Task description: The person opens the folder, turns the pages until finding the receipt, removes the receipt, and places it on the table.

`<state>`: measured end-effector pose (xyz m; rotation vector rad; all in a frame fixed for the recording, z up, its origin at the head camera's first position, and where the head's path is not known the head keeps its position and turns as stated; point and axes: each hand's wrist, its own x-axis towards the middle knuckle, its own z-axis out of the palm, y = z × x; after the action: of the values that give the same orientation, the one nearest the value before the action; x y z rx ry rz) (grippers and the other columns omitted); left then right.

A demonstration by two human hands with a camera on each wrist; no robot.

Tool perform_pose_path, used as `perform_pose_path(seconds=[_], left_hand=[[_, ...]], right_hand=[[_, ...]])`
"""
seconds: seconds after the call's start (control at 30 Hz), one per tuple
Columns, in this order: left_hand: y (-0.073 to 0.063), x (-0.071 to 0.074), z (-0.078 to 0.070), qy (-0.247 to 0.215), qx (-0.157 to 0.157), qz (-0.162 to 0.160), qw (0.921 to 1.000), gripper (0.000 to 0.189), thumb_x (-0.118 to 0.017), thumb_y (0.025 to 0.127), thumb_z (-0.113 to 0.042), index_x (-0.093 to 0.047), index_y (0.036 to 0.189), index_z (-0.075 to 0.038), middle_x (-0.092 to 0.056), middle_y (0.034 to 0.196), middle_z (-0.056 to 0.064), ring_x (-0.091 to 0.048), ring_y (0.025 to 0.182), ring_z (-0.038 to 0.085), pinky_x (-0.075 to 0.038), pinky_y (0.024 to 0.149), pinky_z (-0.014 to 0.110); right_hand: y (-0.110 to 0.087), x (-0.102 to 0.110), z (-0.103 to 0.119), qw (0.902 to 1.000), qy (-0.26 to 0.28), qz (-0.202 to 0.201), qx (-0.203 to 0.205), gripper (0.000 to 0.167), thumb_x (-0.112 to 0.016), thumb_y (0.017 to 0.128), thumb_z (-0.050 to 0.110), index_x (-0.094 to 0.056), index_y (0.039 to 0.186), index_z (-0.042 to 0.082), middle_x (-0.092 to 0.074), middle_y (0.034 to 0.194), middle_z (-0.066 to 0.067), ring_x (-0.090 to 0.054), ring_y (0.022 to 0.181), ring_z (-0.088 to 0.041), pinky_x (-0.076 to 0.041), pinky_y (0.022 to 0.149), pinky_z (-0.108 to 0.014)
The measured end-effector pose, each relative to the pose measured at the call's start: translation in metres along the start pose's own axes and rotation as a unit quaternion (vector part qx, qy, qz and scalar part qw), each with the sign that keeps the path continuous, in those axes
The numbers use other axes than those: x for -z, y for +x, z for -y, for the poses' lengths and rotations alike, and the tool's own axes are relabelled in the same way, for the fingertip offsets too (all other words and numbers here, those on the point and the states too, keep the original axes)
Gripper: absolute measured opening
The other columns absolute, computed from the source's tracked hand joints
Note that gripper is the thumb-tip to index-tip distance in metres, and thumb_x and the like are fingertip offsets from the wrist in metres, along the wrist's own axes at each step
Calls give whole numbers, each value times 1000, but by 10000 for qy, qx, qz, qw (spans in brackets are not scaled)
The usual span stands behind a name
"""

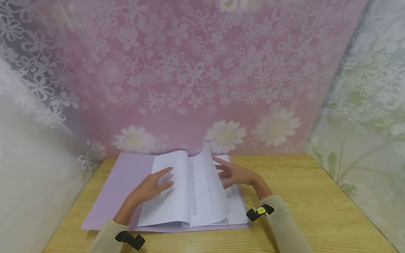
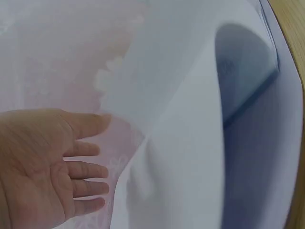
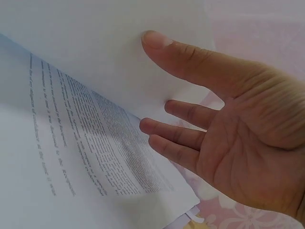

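A light purple folder (image 1: 131,175) lies spread on the table with a stack of white printed sheets in it. My left hand (image 1: 148,188) is over the turned pages (image 1: 169,207), thumb and forefinger spread; whether it touches them I cannot tell. One sheet (image 1: 215,196) stands partly raised and curved on the right side. Beside its right face, my right hand (image 1: 237,174) has its fingers extended, with the thumb (image 3: 157,40) at the sheet's surface. Lines of print show on the page (image 3: 95,138) beneath. Neither hand grips anything.
The wooden table (image 1: 300,196) extends to the right of the folder. Pink flowered curtain fabric (image 1: 202,88) hangs right behind the folder, and pale fabric (image 1: 373,123) borders the right side. Black wrist straps (image 1: 129,239) are on both sleeves.
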<state>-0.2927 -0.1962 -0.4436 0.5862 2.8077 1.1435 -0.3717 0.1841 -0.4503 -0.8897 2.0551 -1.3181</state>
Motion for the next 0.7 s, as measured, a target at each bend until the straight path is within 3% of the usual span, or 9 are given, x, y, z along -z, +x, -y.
perform_pose_path(seconds=[0.07, 0.13, 0.27, 0.4, 0.47, 0.7], left_hand=[[7, -6, -10, -691, -67, -2, 9976, 65, -62, 102, -37, -39, 158, -12, -40, 162, 16, -36, 150, 39, -34, 120, 59], [13, -13, -18, -1484, -91, 101, 9888, 66, -59, 104, -38, -34, 160, -13, -38, 163, 15, -37, 151, 37, -33, 121, 56], [20, -28, -25, -3013, 112, 407, 9526, 62, -52, 108, -31, -28, 162, -12, -36, 164, 16, -36, 152, 33, -31, 123, 50], [21, -39, -28, -3771, 304, 622, 9236, 59, -44, 110, -28, -22, 163, -10, -29, 167, 19, -33, 153, 33, -29, 124, 47], [21, -41, -29, -3902, 317, 686, 9176, 59, -40, 112, -30, -20, 164, -11, -27, 167, 19, -32, 154, 33, -29, 125, 46], [21, -37, -30, -4034, 282, 566, 9128, 58, -29, 113, -38, -20, 163, -10, -31, 166, 16, -34, 153, 32, -31, 124, 45]], right_hand=[[1, -1, 2, 10000, 12, 27, 16, 116, -84, 83, 11, -5, 166, 32, -15, 171, -18, -34, 150, -46, -39, 118, -55], [1, -3, 5, 10000, -5, 34, 24, 115, -84, 83, 10, -6, 166, 31, -17, 170, -18, -35, 149, -46, -38, 118, -55], [3, -10, 12, 9998, -213, 22, 37, 112, -85, 83, 13, -11, 165, 35, -23, 169, -15, -40, 148, -43, -38, 119, -56], [7, -19, 18, 9989, -370, 176, 246, 109, -85, 84, 18, -14, 165, 35, -24, 169, -14, -41, 147, -42, -38, 118, -58], [9, -23, 22, 9979, -435, 262, 413, 107, -84, 85, 19, -14, 165, 33, -24, 169, -14, -40, 147, -43, -38, 117, -60], [18, -37, 34, 9913, -936, 372, 853, 101, -83, 87, 21, -20, 165, 28, -22, 171, -4, -40, 148, -39, -38, 117, -59]])
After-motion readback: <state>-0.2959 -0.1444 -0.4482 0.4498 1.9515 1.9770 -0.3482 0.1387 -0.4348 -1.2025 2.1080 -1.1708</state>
